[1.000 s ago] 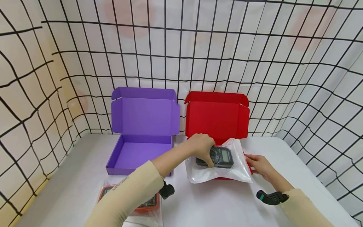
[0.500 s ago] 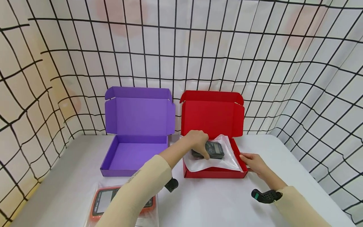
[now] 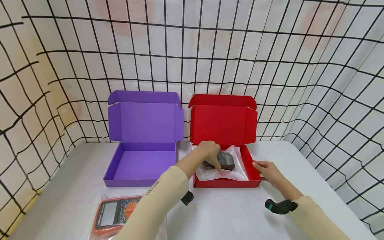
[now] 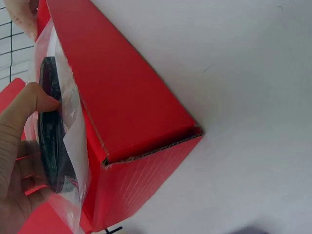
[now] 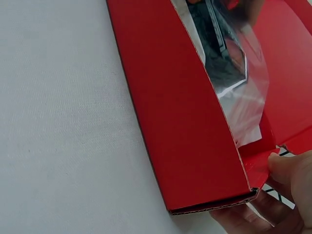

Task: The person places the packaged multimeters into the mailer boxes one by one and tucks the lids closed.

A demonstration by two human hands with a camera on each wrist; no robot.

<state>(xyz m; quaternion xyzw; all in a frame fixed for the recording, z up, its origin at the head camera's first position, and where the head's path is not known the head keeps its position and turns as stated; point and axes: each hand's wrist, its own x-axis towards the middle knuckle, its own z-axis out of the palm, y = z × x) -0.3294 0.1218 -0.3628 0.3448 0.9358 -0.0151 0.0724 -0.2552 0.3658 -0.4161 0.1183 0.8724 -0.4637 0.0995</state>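
A black multimeter [image 3: 226, 160] in a clear plastic bag [image 3: 207, 175] lies within the open red box [image 3: 228, 183]. My left hand [image 3: 209, 154] grips the multimeter through the bag; in the left wrist view the thumb is on one side and the fingers [image 4: 29, 168] curl around the other. At the box's right wall, my right hand [image 3: 270, 171] pinches the side, thumb inside and fingers outside, as the right wrist view shows. The lid [image 3: 223, 123] stands raised behind. The multimeter's left end is hidden under my left hand.
An open purple box [image 3: 147, 165] stands to the left with its lid up. An orange multimeter [image 3: 109, 213] in a clear bag lies at the front left, partly behind my left sleeve. A black wire grid [image 3: 186, 60] encloses the back and sides of the white table [image 3: 228, 213].
My left hand has lowered the bagged black multimeter into the red box. The right hand stays at the box's right wall. The view has shifted slightly, showing more of the orange multimeter.
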